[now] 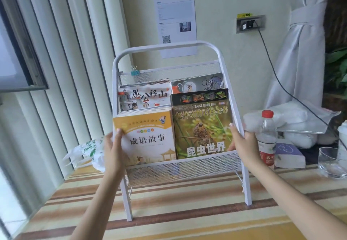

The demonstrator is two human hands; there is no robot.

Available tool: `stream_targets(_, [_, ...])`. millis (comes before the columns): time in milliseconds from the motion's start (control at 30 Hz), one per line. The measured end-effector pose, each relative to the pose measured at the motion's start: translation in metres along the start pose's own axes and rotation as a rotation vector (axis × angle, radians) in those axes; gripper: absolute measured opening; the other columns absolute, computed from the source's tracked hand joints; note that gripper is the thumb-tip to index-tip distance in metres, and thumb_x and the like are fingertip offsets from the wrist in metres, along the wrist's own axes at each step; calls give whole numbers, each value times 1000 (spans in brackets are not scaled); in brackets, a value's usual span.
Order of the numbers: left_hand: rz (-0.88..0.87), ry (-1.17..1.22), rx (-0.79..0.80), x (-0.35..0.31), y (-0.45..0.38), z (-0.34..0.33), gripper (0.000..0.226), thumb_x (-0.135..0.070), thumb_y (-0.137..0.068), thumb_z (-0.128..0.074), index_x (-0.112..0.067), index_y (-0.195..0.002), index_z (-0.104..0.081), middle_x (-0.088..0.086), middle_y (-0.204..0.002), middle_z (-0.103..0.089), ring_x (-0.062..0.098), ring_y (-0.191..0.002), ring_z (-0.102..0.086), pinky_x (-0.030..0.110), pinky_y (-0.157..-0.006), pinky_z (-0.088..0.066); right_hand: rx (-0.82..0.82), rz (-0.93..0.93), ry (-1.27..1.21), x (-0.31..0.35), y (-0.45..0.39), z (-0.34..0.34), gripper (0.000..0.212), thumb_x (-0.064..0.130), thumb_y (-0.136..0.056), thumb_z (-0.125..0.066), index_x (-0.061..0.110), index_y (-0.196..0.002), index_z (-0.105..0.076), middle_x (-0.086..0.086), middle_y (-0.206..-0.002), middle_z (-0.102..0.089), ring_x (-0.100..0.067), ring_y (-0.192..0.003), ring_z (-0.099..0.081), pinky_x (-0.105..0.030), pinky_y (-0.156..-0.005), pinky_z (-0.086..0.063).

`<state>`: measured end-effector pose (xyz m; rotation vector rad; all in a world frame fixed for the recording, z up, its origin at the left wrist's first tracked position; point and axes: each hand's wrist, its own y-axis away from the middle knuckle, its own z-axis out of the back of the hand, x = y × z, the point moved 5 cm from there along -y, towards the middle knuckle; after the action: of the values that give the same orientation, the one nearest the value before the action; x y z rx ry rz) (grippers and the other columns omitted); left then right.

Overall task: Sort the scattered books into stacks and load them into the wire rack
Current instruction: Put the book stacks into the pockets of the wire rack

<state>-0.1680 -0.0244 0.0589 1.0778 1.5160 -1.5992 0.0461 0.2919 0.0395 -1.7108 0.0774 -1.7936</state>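
Note:
A white wire rack (228,82) stands on the striped table. Its lower tier holds a yellow-and-white book (148,138) on the left and a dark insect encyclopedia (202,127) on the right. In the upper tier sit a stack topped by a white illustrated book (144,97) and a book with a dragon drawing (199,83). My left hand (113,149) grips the left edge of the yellow book, thumb on its cover. At the rack's right side, my right hand (242,142) holds the encyclopedia's right edge, thumb on the cover.
A water bottle (266,136) with a red cap, a tissue pack (289,155) and a glass (330,161) stand right of the rack. A plastic bag (88,151) lies to its left. A cable (281,82) hangs from the wall socket. A blue binder clip (134,71) sits on the rack's top rail.

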Motion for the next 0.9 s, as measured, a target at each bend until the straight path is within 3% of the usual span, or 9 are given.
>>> stream_targets(67, [46, 7, 52, 8, 3, 1, 83, -71, -73, -47, -7, -125, -49, 29, -121, -55, 40, -104, -57, 50, -85, -46, -49, -12, 44, 0, 0, -2, 64, 44, -95, -44, -1, -50, -52, -2, -34, -50, -8, -30, -50, -17, -50, -32])
stream_targets(100, [11, -9, 51, 8, 5, 2, 77, -72, -74, -49, -10, -120, -54, 26, -111, -61, 36, -95, -60, 46, -81, -49, -69, -15, 58, 1, -1, -2, 63, 44, -95, -44, 0, -50, -52, -1, -33, -49, -7, -29, -49, -17, -48, -32])
stream_targets(167, [-99, -38, 20, 1, 7, 3, 51, -68, -82, -50, -22, -102, -58, 3, -85, -66, 18, -76, -60, 22, -66, -50, -91, -21, 82, 3, 0, -3, 59, 42, -96, -44, 2, -53, -53, -1, -34, -49, -8, -28, -48, -20, -45, -35])
stream_targets(233, [-170, -87, -22, -5, 6, 4, 34, -56, -88, -44, -24, -93, -56, -12, -77, -60, 1, -70, -54, 6, -54, -40, -80, -35, 117, 7, -1, -3, 53, 39, -97, -43, 1, -64, -59, -5, -39, -53, -14, -31, -51, -22, -43, -35])
stream_targets(300, [-169, -110, -44, -5, 7, 4, 33, -51, -89, -43, -21, -88, -54, -11, -74, -57, -2, -67, -51, 9, -52, -38, -70, -61, 138, 9, 0, -2, 50, 38, -98, -42, 1, -72, -61, -11, -43, -56, -15, -31, -49, -22, -41, -33])
stream_targets(467, [-165, -100, -56, -7, 15, 10, 28, -54, -91, -47, -28, -80, -51, -10, -73, -58, -14, -61, -53, 8, -52, -38, -105, -81, 154, 10, 9, 4, 52, 34, -98, -42, 3, -59, -56, -10, -38, -55, -6, -22, -41, -20, -42, -31])
stream_targets(800, [-173, -76, -17, -25, 45, 30, 43, -54, -89, -42, -16, -102, -58, -12, -86, -64, -15, -71, -57, 5, -54, -41, -107, -125, 155, 27, 43, 25, 52, 32, -98, -42, -1, -60, -52, -9, -39, -55, -7, -21, -41, -19, -38, -30])
stream_targets(900, [-175, -93, -5, -30, 57, 38, 47, -60, -90, -42, -18, -105, -58, -11, -89, -66, -7, -80, -60, 15, -59, -43, -109, -110, 160, 32, 57, 33, 52, 29, -98, -42, -5, -60, -53, -9, -40, -56, -6, -22, -43, -19, -41, -30])
